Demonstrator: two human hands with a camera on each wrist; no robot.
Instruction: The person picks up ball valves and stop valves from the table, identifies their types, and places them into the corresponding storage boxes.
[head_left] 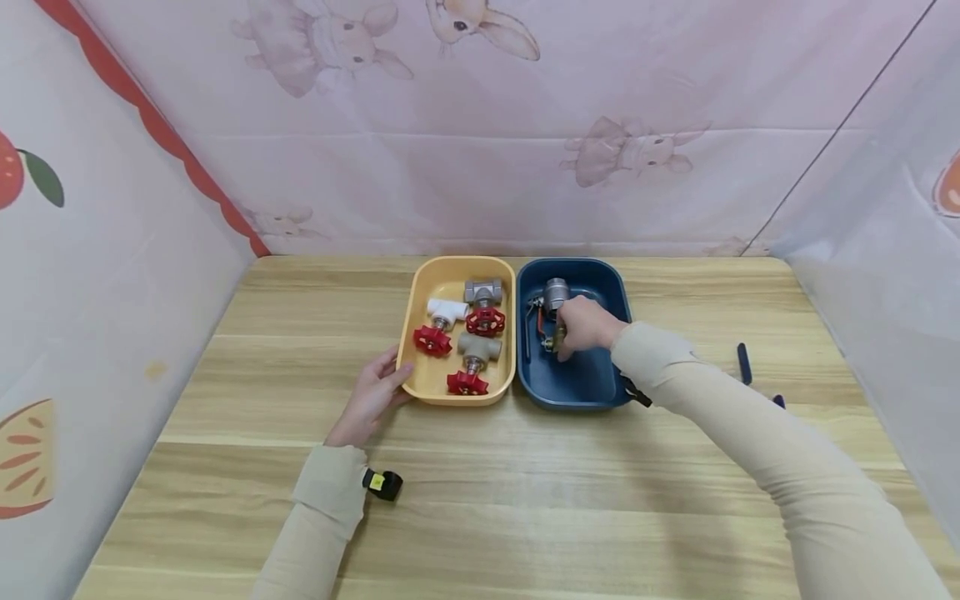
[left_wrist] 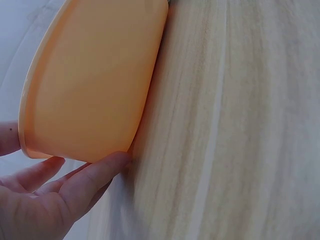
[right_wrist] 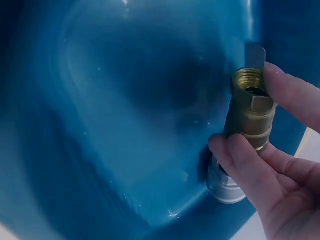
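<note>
My right hand point(head_left: 588, 323) reaches into the blue tray point(head_left: 570, 387) and pinches a brass ball valve point(right_wrist: 250, 115) between thumb and fingers. Beside it in that tray lies a steel ball valve point(head_left: 557, 293). A red lever point(head_left: 540, 323) shows close to the brass valve. My left hand point(head_left: 371, 398) grips the near left corner of the yellow tray point(head_left: 450, 272), thumb at the rim and fingers against the outer wall point(left_wrist: 95, 85). Three valves with red handwheels sit in the yellow tray: a white one point(head_left: 448, 311), a steel one point(head_left: 483, 292) and a grey one point(head_left: 480, 347).
Both trays stand side by side on the wooden table point(head_left: 480, 492), near the back wall covering point(head_left: 480, 183). Two small dark blue pieces, one long point(head_left: 744, 364) and one partly hidden by the right sleeve point(head_left: 778, 401), lie to the right.
</note>
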